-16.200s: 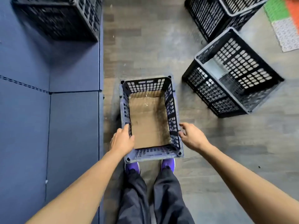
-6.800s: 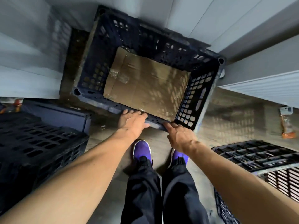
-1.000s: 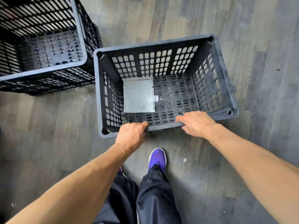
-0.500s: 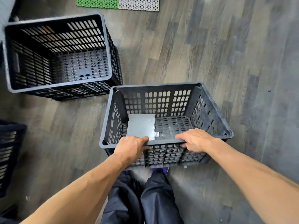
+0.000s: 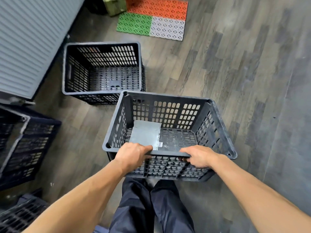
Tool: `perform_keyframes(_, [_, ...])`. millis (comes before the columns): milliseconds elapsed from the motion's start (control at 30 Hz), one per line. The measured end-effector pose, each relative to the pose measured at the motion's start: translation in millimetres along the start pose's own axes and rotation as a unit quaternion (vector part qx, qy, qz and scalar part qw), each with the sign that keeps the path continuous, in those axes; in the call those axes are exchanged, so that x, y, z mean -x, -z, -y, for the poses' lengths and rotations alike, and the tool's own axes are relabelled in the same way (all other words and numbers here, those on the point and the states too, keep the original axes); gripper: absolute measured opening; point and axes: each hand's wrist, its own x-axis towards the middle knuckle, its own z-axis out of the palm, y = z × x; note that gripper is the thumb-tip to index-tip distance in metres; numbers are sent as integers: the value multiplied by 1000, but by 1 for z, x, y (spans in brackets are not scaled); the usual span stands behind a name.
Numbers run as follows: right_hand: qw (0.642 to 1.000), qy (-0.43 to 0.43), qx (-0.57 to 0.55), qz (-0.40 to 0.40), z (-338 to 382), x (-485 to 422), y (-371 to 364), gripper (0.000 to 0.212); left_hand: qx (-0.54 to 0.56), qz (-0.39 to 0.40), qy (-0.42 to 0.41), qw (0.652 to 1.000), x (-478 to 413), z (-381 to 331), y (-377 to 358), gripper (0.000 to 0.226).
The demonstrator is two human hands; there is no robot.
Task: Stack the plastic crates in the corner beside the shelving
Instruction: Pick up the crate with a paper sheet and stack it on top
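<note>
I hold a dark grey perforated plastic crate (image 5: 217, 125) off the floor in front of my legs. My left hand (image 5: 133, 153) and my right hand (image 5: 199, 156) both grip its near rim, fingers curled over the edge. A grey sheet (image 5: 144, 134) lies on the crate's bottom at the left. A second empty black crate (image 5: 101, 47) stands on the floor beyond, to the left. Another dark crate (image 5: 25, 142) sits at the left edge of view, and part of one more crate (image 5: 20, 216) shows at the bottom left.
A grey ribbed panel (image 5: 28, 39) fills the top left. An orange, green and white perforated floor mat (image 5: 154, 19) lies at the top, with an olive box (image 5: 115, 5) beside it. Grey wood-look floor (image 5: 252, 64) stretches to the right.
The crate has risen off the floor in both hands. The view has swung, bringing the ribbed panel, the floor mat and the left crates further into sight.
</note>
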Motion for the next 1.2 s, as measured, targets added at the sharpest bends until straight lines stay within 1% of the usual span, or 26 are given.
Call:
perform_keyframes(67, [1000,6,1,11,14,21,11,39,-11,-14,11,1000,25,-5,21,17])
perform_keyframes(100, [1000,11,1,20,22,31,16,41,-17,-21,17,999,38,-7,30,16])
perform_keyframes(200, [998,34,-5,47,49,53,30,29,-21,-40,38,998,74,-10,49,16])
perform_keyframes(233, [998,41,-3,51,58,59,33,29,-24,-49,47,997,86,-11,55,16])
perform_keyframes(300, [997,56,6,55,78,69,42,26,-30,-62,69,995,108,-12,64,16])
perform_keyframes(367, [996,67,16,51,96,76,50,17,-33,-74,91,993,127,-13,72,16])
perform_keyframes(467, [993,90,78,4,128,88,62,5,-20,-98,128,987,160,-13,87,21])
perform_keyframes(567, [983,101,135,-73,162,100,71,6,-6,-127,169,977,192,-9,98,25])
perform_keyframes(667, [970,123,179,-110,203,106,79,9,2,-151,203,968,227,1,103,27])
perform_keyframes(900, [930,189,270,-161,301,108,85,10,26,-193,262,945,304,42,101,27])
perform_keyframes(1067, [918,210,297,-159,370,95,86,7,42,-211,295,931,354,78,98,26])
perform_keyframes(1200, [900,234,331,-163,422,82,87,7,56,-225,324,917,390,104,92,26])
